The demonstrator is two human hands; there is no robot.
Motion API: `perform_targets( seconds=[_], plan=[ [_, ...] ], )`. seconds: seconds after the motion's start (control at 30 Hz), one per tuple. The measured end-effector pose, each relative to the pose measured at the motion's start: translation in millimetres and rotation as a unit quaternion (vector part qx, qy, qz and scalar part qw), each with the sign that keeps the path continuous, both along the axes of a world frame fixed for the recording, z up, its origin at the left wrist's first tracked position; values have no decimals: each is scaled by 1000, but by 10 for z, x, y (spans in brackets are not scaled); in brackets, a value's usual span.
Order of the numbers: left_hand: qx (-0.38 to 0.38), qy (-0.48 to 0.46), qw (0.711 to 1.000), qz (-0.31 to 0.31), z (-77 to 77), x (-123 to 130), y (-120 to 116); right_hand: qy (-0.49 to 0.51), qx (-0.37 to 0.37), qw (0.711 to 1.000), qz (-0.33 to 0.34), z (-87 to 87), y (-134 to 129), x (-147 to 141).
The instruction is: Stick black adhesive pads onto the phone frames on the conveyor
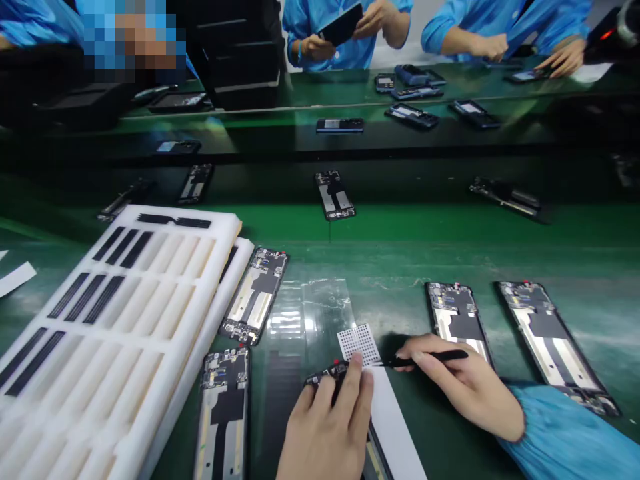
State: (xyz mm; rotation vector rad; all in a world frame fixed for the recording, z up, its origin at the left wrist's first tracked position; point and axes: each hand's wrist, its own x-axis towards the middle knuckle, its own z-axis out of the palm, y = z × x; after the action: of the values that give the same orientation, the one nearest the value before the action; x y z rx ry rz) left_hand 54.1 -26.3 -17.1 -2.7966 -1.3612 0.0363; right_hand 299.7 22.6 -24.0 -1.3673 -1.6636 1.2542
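My left hand point(325, 427) lies over an opened phone point(379, 460), its fingers bent across the top end and hiding most of it. One fingertip reaches the lower edge of a small white sheet of dark dots point(361, 341). Black tweezers point(445, 356) are pinched in my right hand point(465, 387), their tips at the sheet's lower right corner. Under the dotted sheet and beside the phone runs a white paper strip point(395, 427). Whether the tweezer tips hold a dot is too small to tell.
White foam trays point(200, 233) with black strips in slots are stacked at left. Opened phones lie near them point(225, 407) and at right point(550, 340). A clear film point(290, 313) covers the green bench. Beyond, more phones point(335, 195) lie, and people in blue sleeves handle phones.
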Motion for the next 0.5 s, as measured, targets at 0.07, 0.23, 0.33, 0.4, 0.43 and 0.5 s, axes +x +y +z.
perform_targets(
  seconds=[0.07, 0.23, 0.33, 0.4, 0.43, 0.5],
  plan=[
    [-11, 13, 1000, 11, 27, 2, 35, -11, 24, 1000, 0, 89, 96, -9],
    [4, 49, 994, 94, 125, -54, 315, 1, 10, 995, -100, 339, 742, -266],
    [36, 75, 989, 123, 166, -111, 580, 58, -49, 991, -110, 284, 1096, -555],
    [47, 91, 986, 130, 170, -143, 728, 81, -52, 990, -100, 172, 1190, -724],
    [49, 98, 985, 132, 165, -156, 782, 92, -49, 990, -94, 111, 1197, -787],
    [51, 106, 983, 138, 148, -180, 842, 115, -44, 989, -78, 6, 1162, -863]
  ],
)
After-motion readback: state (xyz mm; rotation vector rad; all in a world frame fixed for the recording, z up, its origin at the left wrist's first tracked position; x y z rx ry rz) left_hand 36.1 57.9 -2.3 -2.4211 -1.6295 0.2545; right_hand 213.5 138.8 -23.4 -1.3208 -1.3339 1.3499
